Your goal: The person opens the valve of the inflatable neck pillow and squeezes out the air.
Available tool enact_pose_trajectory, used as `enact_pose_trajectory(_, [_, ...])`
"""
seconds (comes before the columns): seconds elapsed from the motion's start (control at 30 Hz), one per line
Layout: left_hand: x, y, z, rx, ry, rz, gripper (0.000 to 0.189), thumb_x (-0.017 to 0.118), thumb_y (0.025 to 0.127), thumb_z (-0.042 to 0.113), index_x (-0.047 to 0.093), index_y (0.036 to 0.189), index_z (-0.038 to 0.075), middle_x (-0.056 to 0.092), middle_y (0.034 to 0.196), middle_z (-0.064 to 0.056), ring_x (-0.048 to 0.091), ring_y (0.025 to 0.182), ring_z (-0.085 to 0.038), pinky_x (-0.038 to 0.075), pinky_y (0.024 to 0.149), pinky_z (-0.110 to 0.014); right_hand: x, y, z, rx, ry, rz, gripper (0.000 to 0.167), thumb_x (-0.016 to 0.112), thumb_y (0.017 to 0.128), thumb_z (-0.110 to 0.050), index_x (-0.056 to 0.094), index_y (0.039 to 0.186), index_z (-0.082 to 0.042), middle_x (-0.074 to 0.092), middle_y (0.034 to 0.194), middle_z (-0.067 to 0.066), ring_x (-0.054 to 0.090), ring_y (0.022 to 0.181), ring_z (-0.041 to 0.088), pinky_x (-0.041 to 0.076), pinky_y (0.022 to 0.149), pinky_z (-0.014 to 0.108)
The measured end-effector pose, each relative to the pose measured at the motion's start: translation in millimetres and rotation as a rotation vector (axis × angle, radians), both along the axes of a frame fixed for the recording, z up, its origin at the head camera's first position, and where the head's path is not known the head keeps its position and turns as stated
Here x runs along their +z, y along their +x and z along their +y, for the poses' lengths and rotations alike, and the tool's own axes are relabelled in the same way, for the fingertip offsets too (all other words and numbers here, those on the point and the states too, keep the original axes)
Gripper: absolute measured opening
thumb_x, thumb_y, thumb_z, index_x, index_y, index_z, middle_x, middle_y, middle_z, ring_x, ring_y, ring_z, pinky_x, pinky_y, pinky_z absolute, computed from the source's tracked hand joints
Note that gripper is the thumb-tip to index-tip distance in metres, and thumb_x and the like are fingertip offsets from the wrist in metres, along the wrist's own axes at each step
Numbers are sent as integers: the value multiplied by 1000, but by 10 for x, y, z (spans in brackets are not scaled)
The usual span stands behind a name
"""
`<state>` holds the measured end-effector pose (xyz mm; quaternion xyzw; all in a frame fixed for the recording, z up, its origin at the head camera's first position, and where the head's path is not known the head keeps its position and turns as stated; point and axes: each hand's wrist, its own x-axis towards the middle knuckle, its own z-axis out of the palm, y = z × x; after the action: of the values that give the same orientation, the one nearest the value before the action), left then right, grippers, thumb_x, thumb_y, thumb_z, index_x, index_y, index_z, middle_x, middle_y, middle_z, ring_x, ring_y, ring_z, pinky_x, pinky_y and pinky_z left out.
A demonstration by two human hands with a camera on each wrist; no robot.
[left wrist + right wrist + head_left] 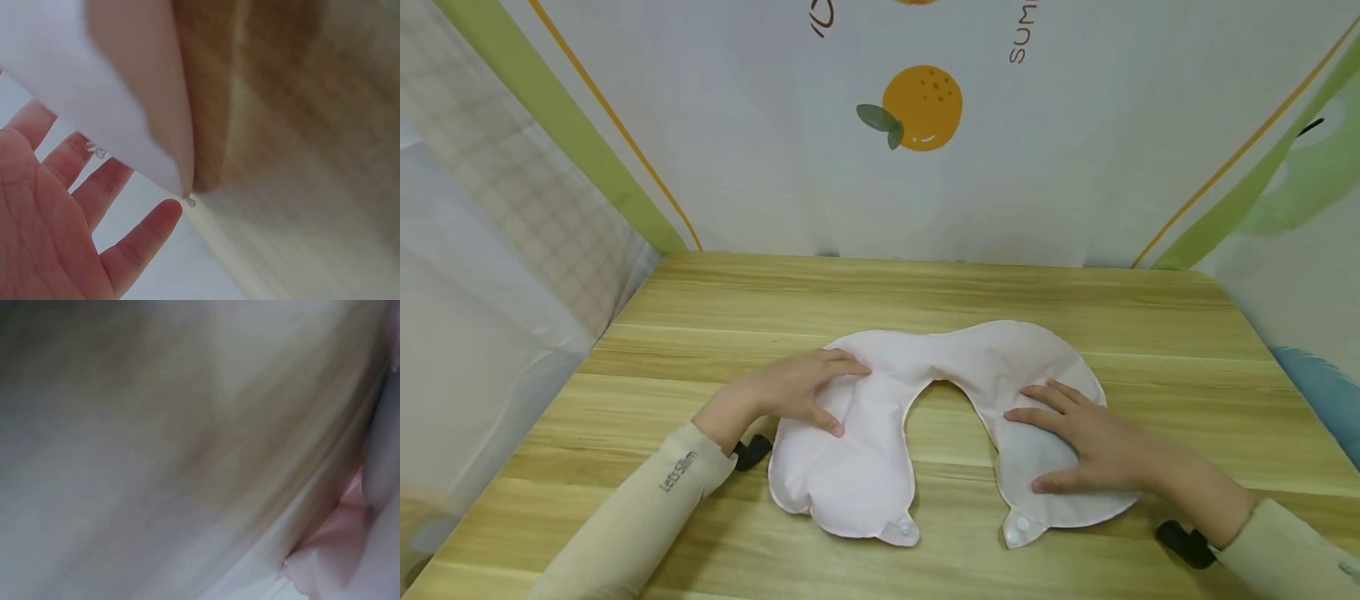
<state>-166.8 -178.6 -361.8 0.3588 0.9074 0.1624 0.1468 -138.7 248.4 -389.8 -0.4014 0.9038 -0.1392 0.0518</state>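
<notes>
A pale pink U-shaped neck pillow [861,487] lies on the wooden table, its opening toward me. Small tabs with round snaps [1022,523] finish both ends. On the pillow's left arm rests my left hand [797,385], thumb and fingers spread. My right hand [1097,437] lies over the right arm with its fingers extended. In the left wrist view, the left hand's palm [50,212] and relaxed fingers are beside the pillow's edge [119,106], near a small clear plastic piece [95,149]. The right wrist view is blurred, with pink fabric [331,544] at lower right.
The wood-grain table [700,308] runs back to a white cloth [760,150] printed with an orange. Pale curtains hang on the left. Black wrist mounts [752,452] sit beneath both wrists. Something blue [1318,400] is beyond the right table edge.
</notes>
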Motion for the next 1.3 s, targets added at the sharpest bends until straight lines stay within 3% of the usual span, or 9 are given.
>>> enact_pose_trajectory(0.27, [0, -22, 13, -4, -23, 16, 85, 82, 75, 46, 50, 145, 9, 49, 145, -17, 48, 135, -36, 40, 112, -55, -25, 4, -5, -4, -13, 16, 73, 69, 80, -68, 53, 141, -31, 45, 148, 8, 40, 135, 40, 44, 99, 63])
enact_pose_trajectory(0.6, [-32, -24, 16, -6, -32, 29, 84, 82, 75, 47, 52, 145, 12, 49, 144, -12, 50, 131, -32, 42, 110, -52, -24, 19, -19, -1, -30, 39, 70, 76, 78, -61, 56, 137, -30, 46, 147, 10, 42, 133, 41, 45, 96, 65])
enact_pose_trajectory(0.93, [-51, -12, 6, 0, -47, 39, 84, 81, 75, 50, 52, 145, 15, 47, 146, -13, 49, 133, -32, 41, 111, -52, -26, 23, -27, -16, -32, 15, 68, 74, 79, -63, 56, 136, -32, 45, 148, 8, 39, 136, 43, 43, 99, 66])
enact_pose_trajectory(1.13, [-30, -10, 10, 3, -38, 41, 79, 80, 79, 44, 52, 144, 10, 49, 145, -13, 49, 134, -32, 41, 112, -51, -11, 22, -31, -15, -28, 3, 68, 73, 79, -64, 55, 137, -32, 45, 148, 8, 38, 136, 44, 42, 100, 66])
enact_pose_trajectory(1.3, [3, -33, 35, 11, 3, 50, 68, 77, 85, 35, 53, 141, 5, 53, 142, -14, 51, 132, -32, 42, 111, -49, 99, -2, -16, 7, -36, -43, 66, 70, 83, -62, 55, 138, -30, 47, 148, 11, 39, 136, 48, 41, 100, 68])
